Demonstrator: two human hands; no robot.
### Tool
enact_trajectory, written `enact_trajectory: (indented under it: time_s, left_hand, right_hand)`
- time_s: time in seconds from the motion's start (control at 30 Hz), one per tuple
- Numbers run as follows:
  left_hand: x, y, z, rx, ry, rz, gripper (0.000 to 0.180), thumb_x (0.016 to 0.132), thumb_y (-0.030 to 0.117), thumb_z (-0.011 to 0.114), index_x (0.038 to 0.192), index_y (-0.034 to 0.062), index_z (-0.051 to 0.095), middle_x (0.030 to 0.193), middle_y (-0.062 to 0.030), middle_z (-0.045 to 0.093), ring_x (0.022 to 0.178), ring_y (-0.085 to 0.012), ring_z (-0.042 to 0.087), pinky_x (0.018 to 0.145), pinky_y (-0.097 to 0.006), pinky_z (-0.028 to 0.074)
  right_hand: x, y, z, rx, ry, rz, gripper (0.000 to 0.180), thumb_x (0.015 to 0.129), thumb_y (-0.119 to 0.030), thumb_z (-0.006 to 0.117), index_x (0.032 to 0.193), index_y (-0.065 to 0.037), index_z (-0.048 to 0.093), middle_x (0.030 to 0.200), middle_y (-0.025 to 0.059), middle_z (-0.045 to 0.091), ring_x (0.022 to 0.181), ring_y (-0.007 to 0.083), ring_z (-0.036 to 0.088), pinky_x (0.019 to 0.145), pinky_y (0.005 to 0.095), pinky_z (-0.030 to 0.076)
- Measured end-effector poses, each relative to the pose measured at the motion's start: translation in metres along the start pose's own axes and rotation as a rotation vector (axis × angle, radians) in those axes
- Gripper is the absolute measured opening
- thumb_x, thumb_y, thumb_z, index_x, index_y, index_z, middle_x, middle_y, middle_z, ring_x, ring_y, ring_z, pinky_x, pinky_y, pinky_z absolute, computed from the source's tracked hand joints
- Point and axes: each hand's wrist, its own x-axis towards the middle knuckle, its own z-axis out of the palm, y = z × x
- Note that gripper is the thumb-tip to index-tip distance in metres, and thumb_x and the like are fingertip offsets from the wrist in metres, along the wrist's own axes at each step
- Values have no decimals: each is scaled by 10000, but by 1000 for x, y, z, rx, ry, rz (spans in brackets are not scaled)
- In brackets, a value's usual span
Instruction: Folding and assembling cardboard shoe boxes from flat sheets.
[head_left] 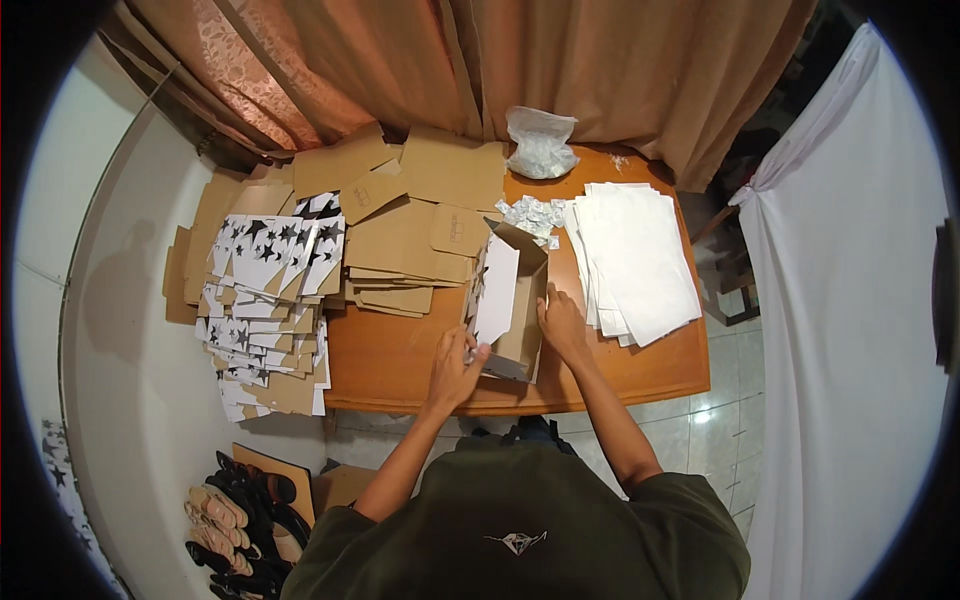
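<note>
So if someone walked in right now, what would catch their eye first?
Probably the half-folded cardboard box at the middle of the wooden table, with the left hand and right hand on it. Next, the star-printed flat cartons spilling over the table's left edge, and the white paper stack on the right.

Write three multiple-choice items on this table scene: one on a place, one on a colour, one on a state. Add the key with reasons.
1. Where does the stack of white sheets lie on the wooden table?
A. right side
B. left side
C. on the floor

2. What colour are the stars on the printed flat cartons?
A. red
B. black
C. green

3. The box between the left hand and right hand is:
A. sealed shut
B. crushed flat
C. open, partly folded

Key: 1 A, the sheets sit right of the box; 2 B, the stars are black on white; 3 C, its flaps stand open.
</note>
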Motion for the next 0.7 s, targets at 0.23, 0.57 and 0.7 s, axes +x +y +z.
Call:
enact_trajectory:
  time_s: [0.23,0.57,0.7]
  left_hand:
    - [64,-28,32,-95,75,-67,748,945,415,672,1506,41,348,1467,-275,453,1363,-401,460,1133,-423,364]
    - [66,11,15,-375,-188,-313,945,878,298,779,1602,70,217,1540,-261,407,1340,-324,518,1074,-396,437]
    - [65,-8,15,-374,-234,-294,977,842,352,812,1589,71,248,1502,-274,448,1315,-338,535,1068,-405,445]
  right_hand:
    - [-2,10,34,509,-53,-70,791,974,-385,634,1536,58,298,1478,375,394,1347,485,444,1129,468,367]
    - [10,4,4,533,-110,-162,818,909,-447,696,1557,-85,351,1408,336,464,1289,471,508,1075,467,430]
    - [11,2,0,458,-145,-148,819,888,-475,715,1549,-127,381,1397,353,463,1245,486,542,1034,478,466]
